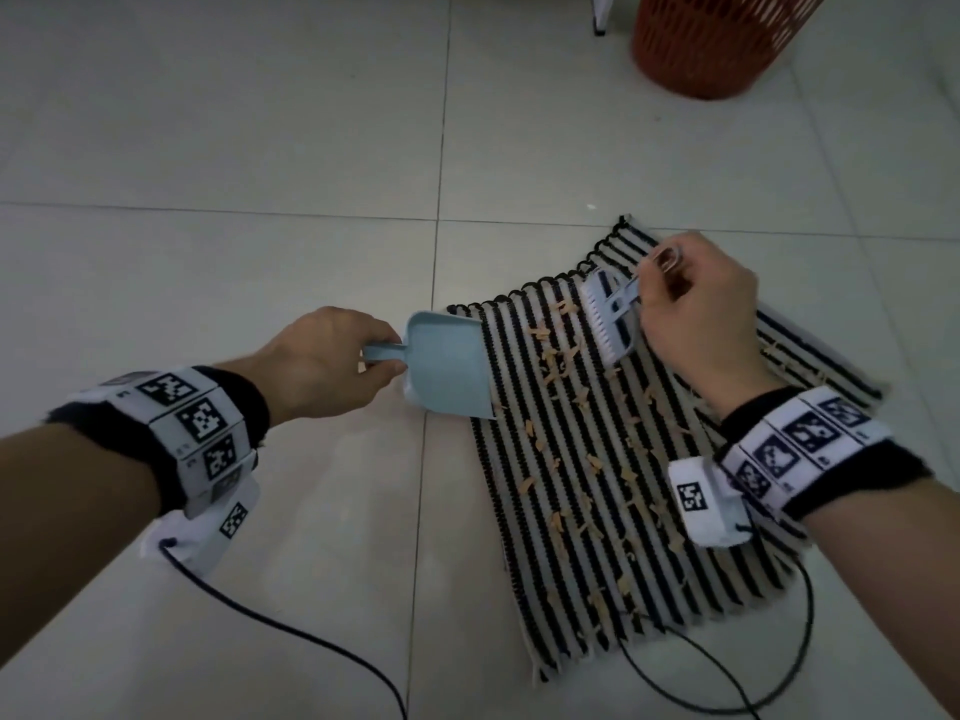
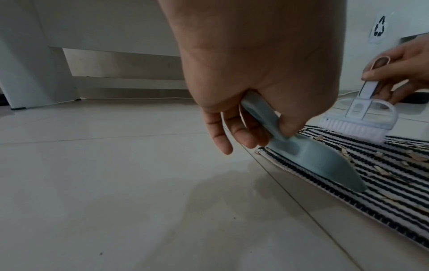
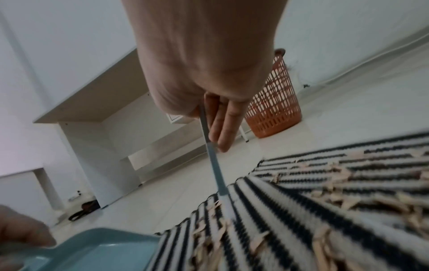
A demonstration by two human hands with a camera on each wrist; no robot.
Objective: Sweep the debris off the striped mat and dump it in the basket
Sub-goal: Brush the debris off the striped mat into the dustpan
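A black-and-white striped mat lies on the tiled floor, strewn with tan debris chips. My left hand grips the handle of a light blue dustpan, whose lip rests on the mat's left edge. My right hand pinches the handle of a small blue brush, its white bristles down on the mat's far part. The left wrist view shows the dustpan tilted onto the mat and the brush behind it. In the right wrist view the brush handle runs down to the mat.
An orange lattice basket stands on the floor beyond the mat, to the right; it also shows as the basket in the right wrist view. White furniture stands along the wall. Black cables trail from my wrists over the floor.
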